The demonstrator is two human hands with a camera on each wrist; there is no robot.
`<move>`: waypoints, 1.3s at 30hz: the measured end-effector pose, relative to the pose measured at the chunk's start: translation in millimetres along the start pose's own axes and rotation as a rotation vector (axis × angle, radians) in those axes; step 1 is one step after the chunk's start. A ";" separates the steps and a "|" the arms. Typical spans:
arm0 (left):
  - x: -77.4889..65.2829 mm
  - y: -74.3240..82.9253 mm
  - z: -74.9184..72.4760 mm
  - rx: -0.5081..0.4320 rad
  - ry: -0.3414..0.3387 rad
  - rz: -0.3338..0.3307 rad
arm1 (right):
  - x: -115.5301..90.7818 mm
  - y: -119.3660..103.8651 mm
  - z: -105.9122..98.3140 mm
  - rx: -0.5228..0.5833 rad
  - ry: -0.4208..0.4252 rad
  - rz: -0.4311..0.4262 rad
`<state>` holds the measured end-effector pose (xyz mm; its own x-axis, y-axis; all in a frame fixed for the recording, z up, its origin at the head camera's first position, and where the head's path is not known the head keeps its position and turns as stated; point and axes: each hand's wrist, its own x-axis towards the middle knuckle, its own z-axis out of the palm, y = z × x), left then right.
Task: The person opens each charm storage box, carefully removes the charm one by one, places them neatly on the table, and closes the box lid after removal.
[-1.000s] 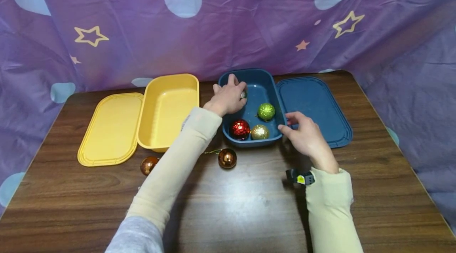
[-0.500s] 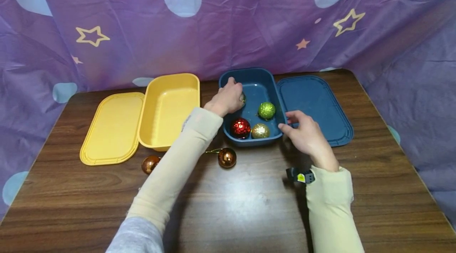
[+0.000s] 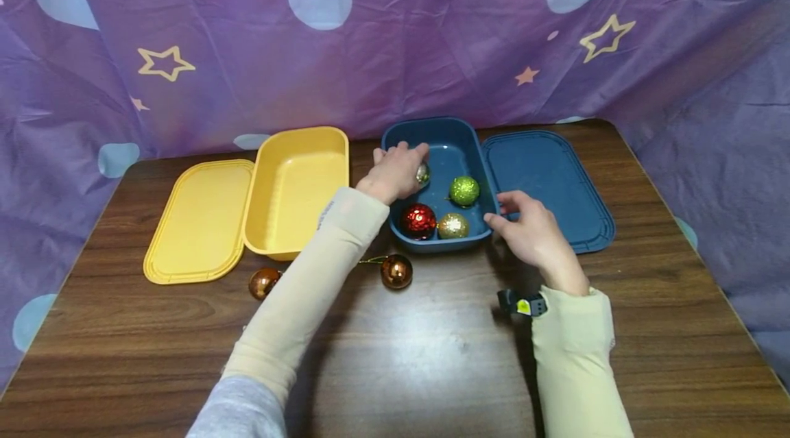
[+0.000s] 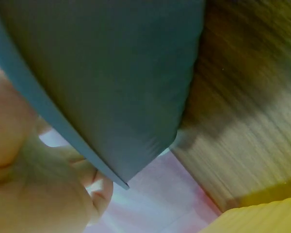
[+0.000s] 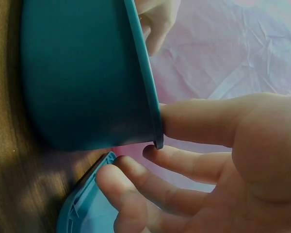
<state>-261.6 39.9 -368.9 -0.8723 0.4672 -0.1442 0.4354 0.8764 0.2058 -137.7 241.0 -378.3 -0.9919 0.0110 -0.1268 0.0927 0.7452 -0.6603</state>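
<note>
A blue plastic box (image 3: 435, 247) holds a red bauble (image 3: 418, 221), a gold glitter bauble (image 3: 453, 225) and a green glitter bauble (image 3: 464, 190). My left hand (image 3: 395, 173) reaches into its left side, fingers spread over a silver bauble (image 3: 422, 175) that shows partly beside them. In the left wrist view the box wall (image 4: 111, 97) hides most of those fingertips. With thumb and index finger, my right hand (image 3: 533, 236) pinches the box rim at the near right corner; in the right wrist view its other fingers (image 5: 160, 189) hang below the rim.
Left of the blue box stands a yellow box (image 3: 296, 201), with a yellow lid (image 3: 200, 222) beside it. A blue lid (image 3: 546, 184) lies on the right. Two brown baubles (image 3: 396, 271) sit on the wooden table (image 3: 432, 356), one partly behind the left sleeve. A purple cloth (image 3: 401, 47) hangs behind.
The left hand's fingers have spread, and more of the silver bauble shows beside them, a little nearer the front. The right hand stays at the box corner.
</note>
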 end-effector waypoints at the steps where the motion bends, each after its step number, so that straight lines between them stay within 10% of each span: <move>1: 0.2 -0.5 -0.2 -0.003 -0.004 -0.001 | 0.1 0.2 0.0 0.000 0.000 0.000; 14: -16.4 0.5 -22.7 -0.275 0.118 0.114 | -0.2 0.6 -0.3 -0.005 -0.018 0.012; 31: -96.6 15.2 -38.3 -0.535 0.476 0.252 | 0.1 1.1 -1.8 0.000 -0.029 0.012; 39: -129.9 15.4 -33.5 -0.721 0.488 0.288 | 1.2 3.4 -1.3 0.015 -0.017 0.002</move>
<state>-149.1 -11.2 -314.6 -0.8200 0.4117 0.3976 0.5494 0.3715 0.7484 -138.6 244.4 -379.7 -0.9900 0.0013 -0.1407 0.0963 0.7353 -0.6709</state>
